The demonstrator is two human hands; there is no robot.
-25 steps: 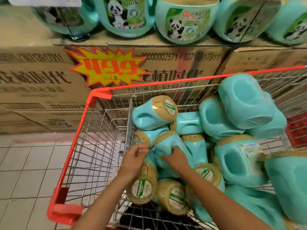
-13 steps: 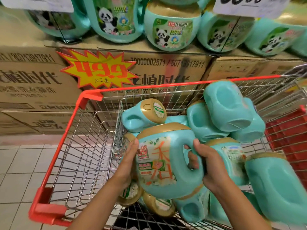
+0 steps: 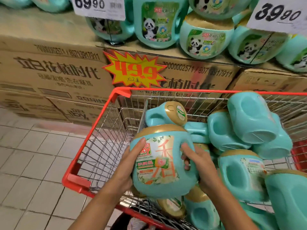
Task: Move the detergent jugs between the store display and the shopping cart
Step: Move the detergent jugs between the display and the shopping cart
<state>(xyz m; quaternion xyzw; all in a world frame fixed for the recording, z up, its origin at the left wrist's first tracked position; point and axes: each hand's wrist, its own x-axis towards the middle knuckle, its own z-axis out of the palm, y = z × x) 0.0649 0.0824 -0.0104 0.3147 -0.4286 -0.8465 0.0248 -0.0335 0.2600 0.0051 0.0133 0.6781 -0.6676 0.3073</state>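
I hold a teal detergent jug (image 3: 163, 165) with a gold cap and a flowered label upright above the shopping cart (image 3: 93, 135). My left hand (image 3: 129, 165) presses its left side. My right hand (image 3: 197, 161) grips the handle side on its right. Several more teal jugs (image 3: 249, 122) lie piled on their sides in the cart, filling its right half. On the store display (image 3: 49, 72) of stacked cardboard boxes behind the cart stand several panda-labelled jugs (image 3: 156, 22).
The cart has a red rim and a wire divider; its left compartment holds nothing. A yellow starburst price sign (image 3: 134, 70) hangs on the boxes. White price cards (image 3: 99, 7) hang above. Tiled floor (image 3: 25, 163) lies to the left.
Both hands reached into the pile, took hold of one jug and lifted it upright above the cart. The view has tilted up toward the display.
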